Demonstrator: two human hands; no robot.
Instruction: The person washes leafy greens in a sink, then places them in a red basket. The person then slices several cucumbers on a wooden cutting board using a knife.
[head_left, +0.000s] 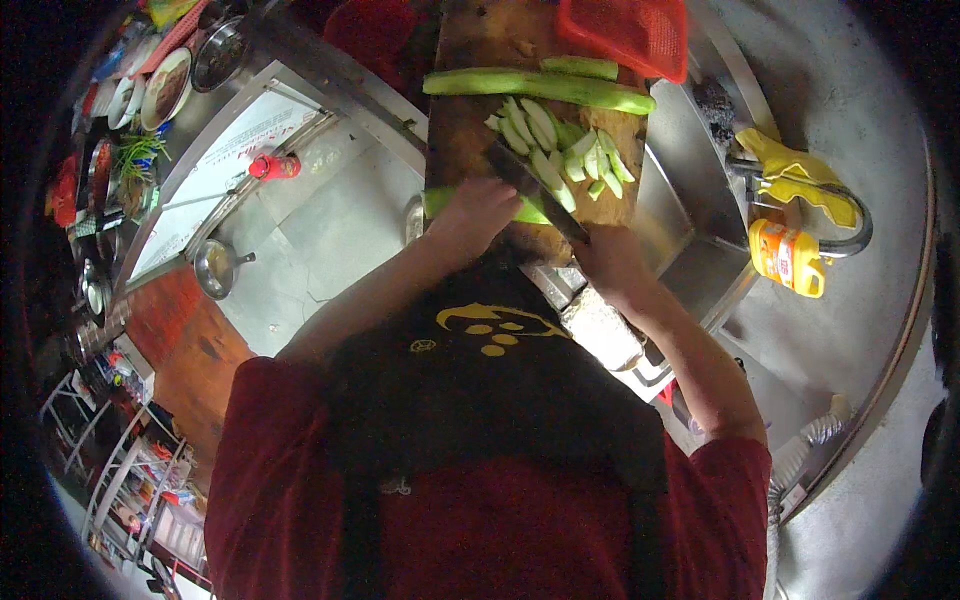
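Note:
On a wooden cutting board (465, 142), my left hand (476, 214) presses on a pale green peeled vegetable (439, 201), which shows on both sides of the fingers. My right hand (611, 259) grips the handle end of a cleaver (536, 187); its dark blade slants up and left, close by my left fingertips. Beyond the blade lie several cut slices (540, 124), with more slices (600, 161) heaped to the right. A long peeled vegetable (540, 86) spans the board farther up, and a shorter piece (579, 68) rests just above it.
A red plastic basket (626, 37) overlaps the board's top right corner. Right of the board are a metal sink (675, 202), a yellow cloth (802, 169) and a yellow jug (787, 259). Bowls (166, 88) stand at the upper left; a metal ladle (217, 268) lies below them.

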